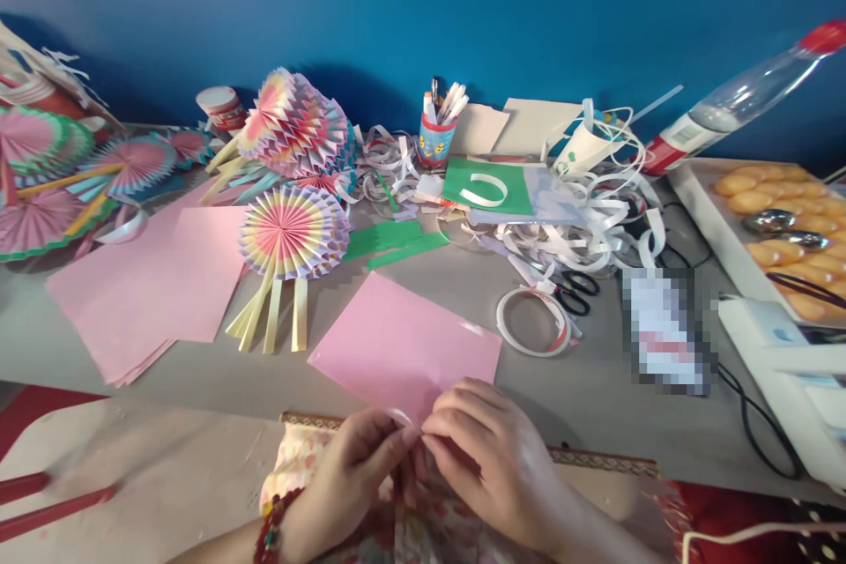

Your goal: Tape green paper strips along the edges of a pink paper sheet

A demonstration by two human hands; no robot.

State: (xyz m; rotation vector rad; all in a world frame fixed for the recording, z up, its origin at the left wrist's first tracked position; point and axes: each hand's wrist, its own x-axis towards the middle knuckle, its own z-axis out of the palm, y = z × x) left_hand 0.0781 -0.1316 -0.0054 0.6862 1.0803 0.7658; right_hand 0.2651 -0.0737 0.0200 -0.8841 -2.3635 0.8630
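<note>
Nearest, two bare hands meet over floral cloth. The left hand, below a bracelet of small round beads, mostly red, pinches the near corner of a smooth pink sheet between thumb and forefinger. The right hand has a matching grip at that corner, thumb and forefinger pressed together; what lies between those tips is too small to tell. This one sheet, flat, thin and four-sided, lies slantwise on the grey worktop, with pale, shiny strips along parts of its edges.

Just right of it sits one ring-shaped tape roll, white with a reddish inner side, and one pair of scissors with black looped handles. Left of the sheet spreads a loose pile of pink paper, its sheets overlapping too closely to count. Against that pile stands one round, crisply pleated paper fan, pink at the centre through yellow to lilac, with several flat yellow strips below it.

Farther back, curled white strips tangle in a springy heap, beyond counting; one white curl crosses a green sheet. Behind are one pen-filled cup, more fans stacked in ruffled layers, and one clear plastic bottle with a red cap, leaning.
</note>
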